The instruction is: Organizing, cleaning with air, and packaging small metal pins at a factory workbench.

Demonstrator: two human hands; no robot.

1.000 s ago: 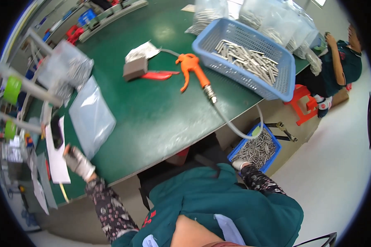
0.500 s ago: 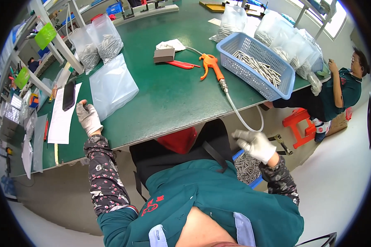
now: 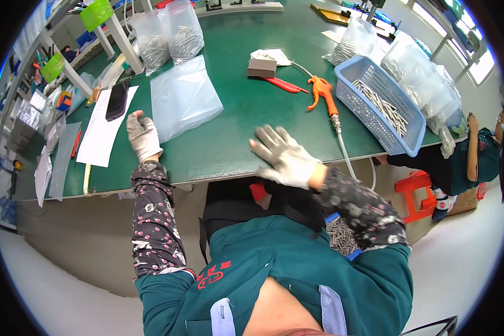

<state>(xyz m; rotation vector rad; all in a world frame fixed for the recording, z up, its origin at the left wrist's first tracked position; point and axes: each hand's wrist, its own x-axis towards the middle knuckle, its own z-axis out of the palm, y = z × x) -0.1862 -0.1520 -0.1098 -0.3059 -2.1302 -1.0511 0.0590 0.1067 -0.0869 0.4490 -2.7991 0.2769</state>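
My left hand [image 3: 144,136], in a pale glove with dark fingertips, rests at the green table [image 3: 218,151] between a white paper sheet [image 3: 98,143] and a flat clear plastic bag [image 3: 185,101]. Its fingers are curled closed; whatever they may hold is hidden. My right hand [image 3: 285,157], gloved too and slightly blurred, is over the table's front edge with fingers spread and nothing in it. Beyond it lies an orange air blow gun [image 3: 325,98] on a pale hose. To the right, a blue perforated basket [image 3: 350,92] holds many metal pins [image 3: 381,106].
Bags of metal pins [image 3: 185,42] stand at the back left, more bags [image 3: 403,61] at the back right. A phone [image 3: 117,101] lies on the paper. A brown block [image 3: 261,68] and red tool [image 3: 285,85] lie mid-table. A blue bin of pins [image 3: 341,235] is below; a person [image 3: 473,159] sits right.
My right hand has swung left and forward from above the bin below to the table's front edge, its fingers spreading. The whole view has shifted, moving the table's things rightward in the picture.
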